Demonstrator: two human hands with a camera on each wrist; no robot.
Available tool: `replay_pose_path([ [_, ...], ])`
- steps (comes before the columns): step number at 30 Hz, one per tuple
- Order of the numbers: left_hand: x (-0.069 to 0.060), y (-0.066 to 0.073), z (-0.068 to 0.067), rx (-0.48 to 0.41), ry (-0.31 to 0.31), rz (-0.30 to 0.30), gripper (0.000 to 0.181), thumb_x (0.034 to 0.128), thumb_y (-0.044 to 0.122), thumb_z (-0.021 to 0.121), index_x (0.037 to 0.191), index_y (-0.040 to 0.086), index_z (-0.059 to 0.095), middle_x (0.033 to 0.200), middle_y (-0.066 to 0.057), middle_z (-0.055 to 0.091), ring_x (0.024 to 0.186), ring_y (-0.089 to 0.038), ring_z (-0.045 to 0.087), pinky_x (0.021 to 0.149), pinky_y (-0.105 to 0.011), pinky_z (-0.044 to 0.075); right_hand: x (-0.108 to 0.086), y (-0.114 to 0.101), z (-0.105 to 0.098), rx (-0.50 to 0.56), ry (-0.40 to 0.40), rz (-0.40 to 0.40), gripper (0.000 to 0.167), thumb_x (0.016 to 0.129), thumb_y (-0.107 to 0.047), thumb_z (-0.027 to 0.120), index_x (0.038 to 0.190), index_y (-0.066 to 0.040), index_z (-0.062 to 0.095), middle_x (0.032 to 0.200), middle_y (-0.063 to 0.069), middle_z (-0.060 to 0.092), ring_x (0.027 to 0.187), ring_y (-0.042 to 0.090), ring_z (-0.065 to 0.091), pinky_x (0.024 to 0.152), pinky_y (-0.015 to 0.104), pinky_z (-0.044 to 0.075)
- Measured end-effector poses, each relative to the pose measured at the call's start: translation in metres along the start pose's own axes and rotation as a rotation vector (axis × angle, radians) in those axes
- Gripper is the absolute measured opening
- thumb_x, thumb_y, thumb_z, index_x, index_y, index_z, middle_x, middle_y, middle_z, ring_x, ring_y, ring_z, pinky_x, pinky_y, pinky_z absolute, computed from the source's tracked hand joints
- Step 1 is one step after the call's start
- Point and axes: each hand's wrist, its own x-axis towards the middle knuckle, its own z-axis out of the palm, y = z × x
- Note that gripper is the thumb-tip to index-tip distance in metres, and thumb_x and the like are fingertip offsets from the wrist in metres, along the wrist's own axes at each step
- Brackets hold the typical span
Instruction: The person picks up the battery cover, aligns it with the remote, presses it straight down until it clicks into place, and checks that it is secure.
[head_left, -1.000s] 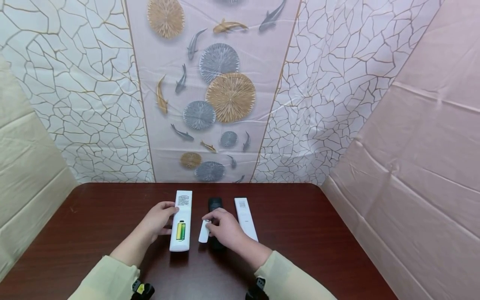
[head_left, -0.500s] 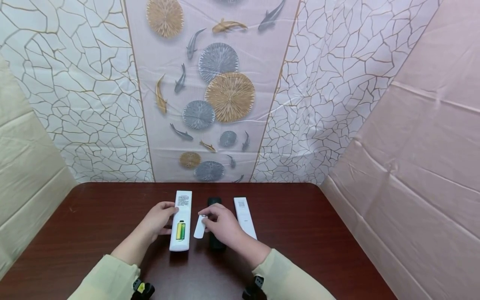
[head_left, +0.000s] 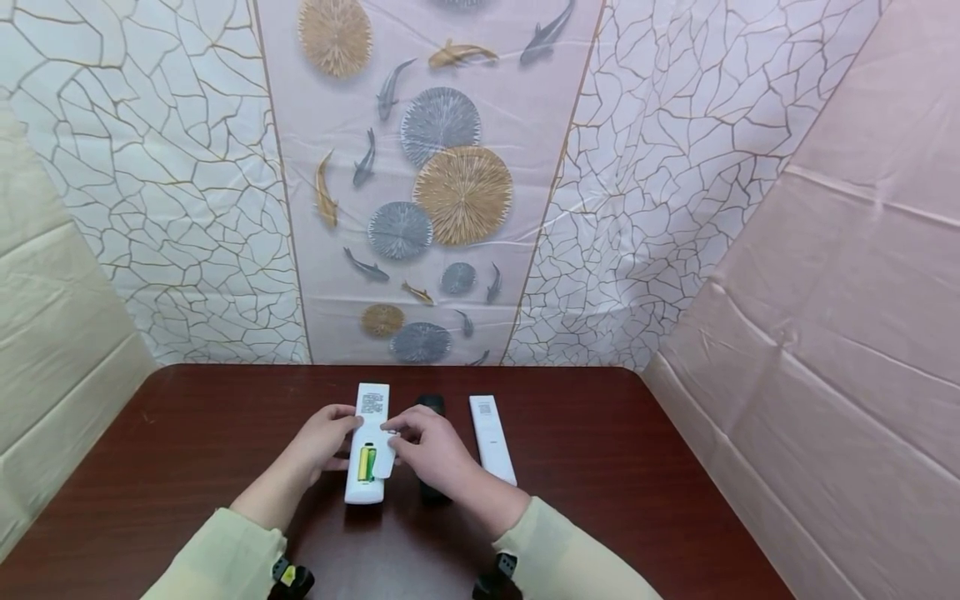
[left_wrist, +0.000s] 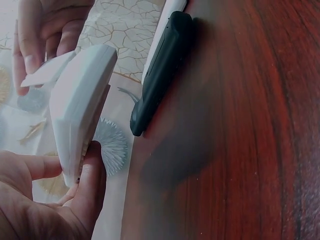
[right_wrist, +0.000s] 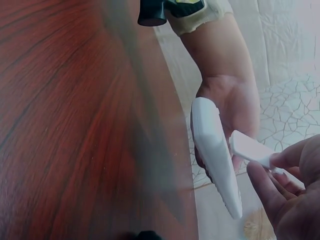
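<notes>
A white remote control (head_left: pixel 367 490) is held above the table, its back facing up, with two yellow-green batteries (head_left: pixel 367 462) showing in the uncovered compartment. My left hand (head_left: pixel 321 442) grips its left side, thumb on the back and fingers beneath. Between thumb and fingers my right hand (head_left: pixel 435 450) pinches a white battery cover (head_left: pixel 385 461). The cover overlaps the right edge of the compartment in the head view. In the right wrist view the cover (right_wrist: pixel 250 148) tilts beside the remote (right_wrist: pixel 214 150); whether they touch I cannot tell.
A black remote control (left_wrist: pixel 162 70) lies on the brown table (head_left: pixel 585 500) below my right hand, partly hidden in the head view. Right of it lies another white remote (head_left: pixel 492 442), back up. Patterned cloth (head_left: pixel 420 250) hangs behind the table.
My right hand has brought the battery cover left, from beside the remote to over the edge of its compartment. The left hand and remote have shifted slightly right.
</notes>
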Motion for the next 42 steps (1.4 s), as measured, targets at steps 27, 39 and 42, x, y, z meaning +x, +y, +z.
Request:
replay_pose_path([
  [27,-0.003,0.001,0.009,-0.029,-0.019,0.035,0.045,0.1022,0.021,0.051,0.139,-0.002,0.041,0.122,-0.025,0.056,0.089,-0.026,0.067,0.067,-0.043,0.060,0.007,0.005,0.013,-0.063,-0.066,0.038,0.017,0.094,-0.009,0.067,0.108,-0.014,0.075,0.107,-0.005,0.059,0.075,0.006,0.059,0.059,0.022,0.055],
  [39,-0.002,0.000,0.011,-0.032,-0.023,0.037,0.045,0.1023,0.022,0.052,0.139,-0.001,0.041,0.123,-0.025,0.056,0.089,-0.026,0.068,0.067,-0.043,0.060,0.006,0.004,0.011,-0.068,-0.082,0.057,0.017,0.095,-0.010,0.067,0.109,-0.014,0.075,0.106,-0.005,0.059,0.075,0.005,0.059,0.060,0.022,0.055],
  [42,-0.003,0.001,0.011,-0.029,-0.022,0.036,0.044,0.1023,0.022,0.052,0.139,-0.001,0.042,0.121,-0.025,0.057,0.088,-0.025,0.068,0.066,-0.043,0.060,0.007,0.004,0.011,-0.098,-0.088,0.047,0.018,0.095,-0.011,0.067,0.110,-0.015,0.075,0.107,-0.006,0.060,0.078,0.004,0.059,0.060,0.022,0.055],
])
